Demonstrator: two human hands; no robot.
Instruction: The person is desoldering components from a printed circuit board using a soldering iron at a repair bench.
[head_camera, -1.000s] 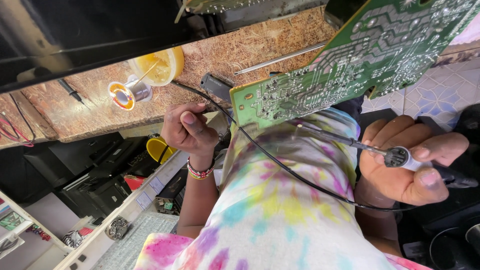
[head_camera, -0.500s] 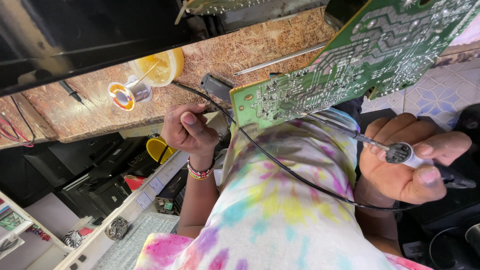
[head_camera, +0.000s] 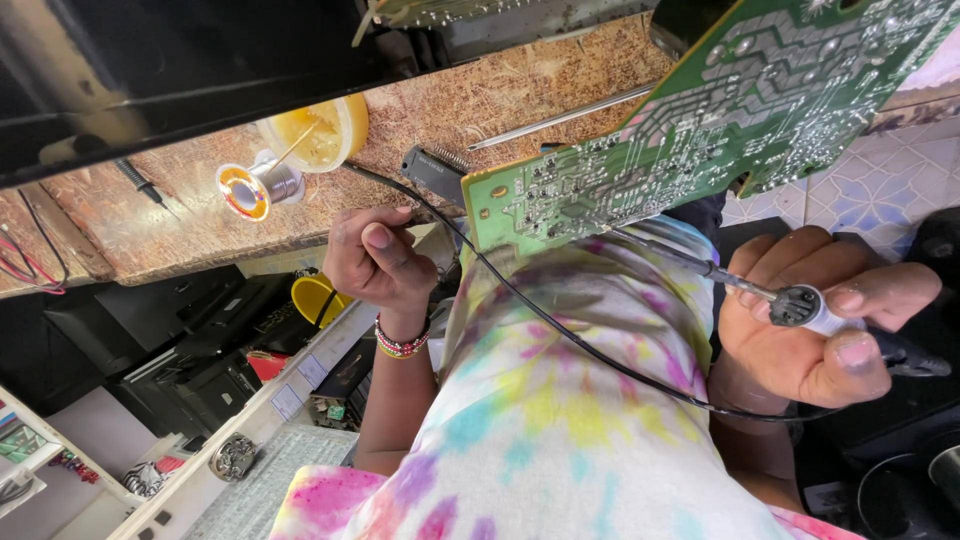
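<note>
- The view looked down past a tie-dye shirt (head_camera: 560, 420) in pink, yellow and blue to a chipboard workbench (head_camera: 480, 110).
- The right hand (head_camera: 815, 320) had its fingers wrapped tight round a black-handled soldering iron with a white collar (head_camera: 800, 305), thumb pressed along the grip.
- The iron's thin metal tip pointed toward the underside of a green printed circuit board (head_camera: 700, 130), which lay tilted above the lap with its solder side facing the camera. Whether the tip touched the board could not be told.
- The left hand (head_camera: 375, 260), with a beaded bracelet (head_camera: 400, 345) at the wrist, was half curled near the board's lower corner, thumb and fingers drawn together. Nothing could be made out between them.
- A black cord (head_camera: 560, 320) ran across the shirt from the iron.
- A small reel of solder wire (head_camera: 255, 187) and a round yellow tub (head_camera: 315, 130) sat on the bench, well apart from the board.
- As a judgement: soldering well here would call for a steady board and a tip set on one joint only.
</note>
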